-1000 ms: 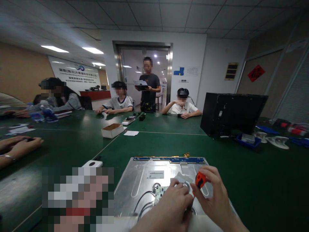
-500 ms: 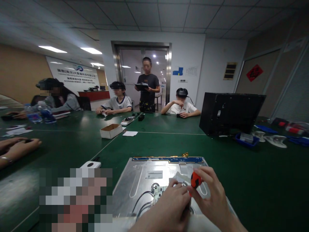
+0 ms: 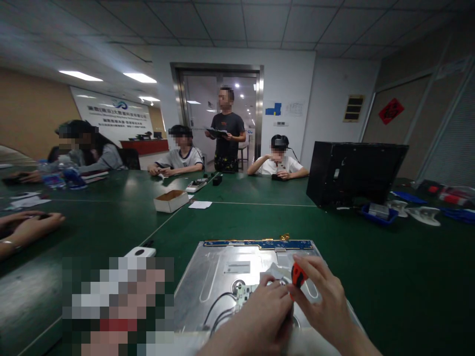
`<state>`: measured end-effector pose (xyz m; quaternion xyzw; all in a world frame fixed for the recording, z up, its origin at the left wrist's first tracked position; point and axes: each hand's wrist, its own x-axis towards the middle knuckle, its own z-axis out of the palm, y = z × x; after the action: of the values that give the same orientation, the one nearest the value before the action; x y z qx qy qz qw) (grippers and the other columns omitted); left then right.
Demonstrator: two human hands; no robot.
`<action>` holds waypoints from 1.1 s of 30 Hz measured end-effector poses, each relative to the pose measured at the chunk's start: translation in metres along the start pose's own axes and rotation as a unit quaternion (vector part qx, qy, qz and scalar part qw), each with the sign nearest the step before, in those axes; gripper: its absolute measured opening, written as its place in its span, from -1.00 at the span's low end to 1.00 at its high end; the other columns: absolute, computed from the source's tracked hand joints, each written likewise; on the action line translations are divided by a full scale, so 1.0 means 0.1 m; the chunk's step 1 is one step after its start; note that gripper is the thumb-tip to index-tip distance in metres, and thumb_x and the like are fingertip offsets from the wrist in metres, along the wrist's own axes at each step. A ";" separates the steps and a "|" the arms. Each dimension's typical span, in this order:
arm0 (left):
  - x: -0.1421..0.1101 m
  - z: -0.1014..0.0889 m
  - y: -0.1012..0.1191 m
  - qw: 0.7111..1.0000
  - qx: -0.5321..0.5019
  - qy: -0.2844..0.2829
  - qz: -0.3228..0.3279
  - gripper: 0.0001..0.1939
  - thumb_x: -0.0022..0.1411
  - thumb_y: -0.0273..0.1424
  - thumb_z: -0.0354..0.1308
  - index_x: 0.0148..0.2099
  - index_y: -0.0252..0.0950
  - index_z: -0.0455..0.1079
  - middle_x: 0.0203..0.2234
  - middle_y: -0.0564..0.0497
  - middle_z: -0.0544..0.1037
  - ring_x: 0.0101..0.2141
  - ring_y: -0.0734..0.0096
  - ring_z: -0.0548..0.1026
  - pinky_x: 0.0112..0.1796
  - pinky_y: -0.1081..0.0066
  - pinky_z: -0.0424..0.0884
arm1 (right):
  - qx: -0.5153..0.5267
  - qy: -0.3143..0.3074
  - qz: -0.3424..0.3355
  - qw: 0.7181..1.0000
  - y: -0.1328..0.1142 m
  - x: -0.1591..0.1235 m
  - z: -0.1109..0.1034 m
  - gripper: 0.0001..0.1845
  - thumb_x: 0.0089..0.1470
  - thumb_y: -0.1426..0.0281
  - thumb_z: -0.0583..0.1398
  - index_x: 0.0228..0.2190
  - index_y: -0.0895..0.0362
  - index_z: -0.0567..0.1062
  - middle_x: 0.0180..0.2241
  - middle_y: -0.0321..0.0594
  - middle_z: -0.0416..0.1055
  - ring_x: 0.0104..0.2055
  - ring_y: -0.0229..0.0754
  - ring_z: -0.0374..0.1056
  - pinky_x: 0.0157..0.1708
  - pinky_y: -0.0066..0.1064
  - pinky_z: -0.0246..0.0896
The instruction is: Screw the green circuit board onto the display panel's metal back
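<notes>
My right hand (image 3: 326, 296) pinches the orange and black handle of a screwdriver (image 3: 298, 276) between thumb and fingers; its shaft and tip are hidden. Just to the left, my left hand (image 3: 265, 306) is closed with curled fingers, low over a metal display panel (image 3: 196, 291). What those fingers grip, if anything, is hidden beneath them. A small green circuit board (image 3: 243, 294) shows beside my left hand, with dark cables (image 3: 217, 309) running from it. Along the panel's far edge runs a blue circuit strip (image 3: 256, 244).
A white power strip (image 3: 140, 252) lies left of the panel. Further off stand a small cardboard box (image 3: 170, 201), a black monitor-like housing (image 3: 356, 173) and a blue tray (image 3: 378, 213). Another person's hands (image 3: 33, 227) are at the left edge. Several people are around the table.
My right hand's fingers have shifted slightly and the screwdriver handle has turned and tilted a little. My left hand stays in place. The standing person has turned their head.
</notes>
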<state>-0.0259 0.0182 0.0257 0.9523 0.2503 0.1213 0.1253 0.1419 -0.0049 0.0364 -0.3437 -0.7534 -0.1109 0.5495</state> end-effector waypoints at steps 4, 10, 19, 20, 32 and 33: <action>0.01 0.01 0.00 1.000 0.008 -0.003 0.002 -0.77 0.13 -0.50 0.12 -0.12 -0.25 0.33 -0.15 -0.06 0.53 -0.11 0.18 0.46 0.07 0.17 0.17 | -0.006 -0.016 0.008 1.000 -0.01 -0.01 0.00 -0.48 0.29 0.44 0.09 0.25 0.06 0.21 -0.29 -0.17 0.47 -0.35 -0.17 0.46 -0.43 -0.39 0.43; 0.00 0.01 0.00 1.000 0.005 -0.006 -0.005 -0.85 0.16 -0.49 0.11 -0.18 -0.25 0.32 -0.17 -0.03 0.53 -0.13 0.19 0.47 0.08 0.15 0.16 | 0.001 0.008 0.027 1.000 -0.03 -0.01 -0.02 -0.59 0.26 0.35 0.14 0.12 0.09 0.28 -0.28 -0.16 0.51 -0.35 -0.14 0.48 -0.42 -0.35 0.45; 0.01 -0.01 0.00 0.999 0.026 -0.038 -0.010 -0.86 0.17 -0.51 0.13 -0.18 -0.27 0.36 -0.17 -0.06 0.54 -0.11 0.14 0.47 0.07 0.13 0.19 | 0.006 -0.029 0.011 1.000 -0.01 -0.03 0.01 -0.43 0.29 0.42 0.09 0.29 0.02 0.14 -0.35 -0.23 0.49 -0.41 -0.17 0.42 -0.45 -0.35 0.38; 0.01 -0.01 0.00 0.999 0.027 -0.038 -0.010 -0.84 0.19 -0.50 0.13 -0.14 -0.28 0.36 -0.15 -0.07 0.54 -0.10 0.13 0.47 0.07 0.13 0.19 | 0.009 -0.029 0.015 0.999 -0.01 -0.03 0.01 -0.42 0.30 0.43 0.08 0.30 0.03 0.12 -0.35 -0.23 0.49 -0.40 -0.16 0.43 -0.46 -0.35 0.37; 0.01 0.02 -0.01 0.999 0.030 -0.024 -0.003 -0.84 0.29 -0.48 0.10 -0.07 -0.27 0.33 -0.12 -0.11 0.52 -0.07 0.11 0.45 0.07 0.12 0.19 | 0.004 -0.019 0.020 1.000 -0.03 0.00 -0.03 -0.48 0.29 0.42 0.07 0.25 0.05 0.18 -0.34 -0.23 0.50 -0.40 -0.16 0.45 -0.47 -0.36 0.40; 0.01 0.03 -0.01 0.999 0.029 -0.025 -0.003 -0.85 0.29 -0.48 0.11 -0.07 -0.27 0.33 -0.12 -0.11 0.52 -0.07 0.10 0.45 0.08 0.11 0.19 | 0.004 -0.019 0.025 0.999 -0.03 0.00 -0.03 -0.49 0.28 0.42 0.07 0.23 0.05 0.20 -0.34 -0.23 0.50 -0.40 -0.16 0.45 -0.47 -0.36 0.40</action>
<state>-0.0250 0.0193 0.0228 0.9574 0.2536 0.0902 0.1042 0.1417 -0.0091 0.0377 -0.3624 -0.7553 -0.0877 0.5389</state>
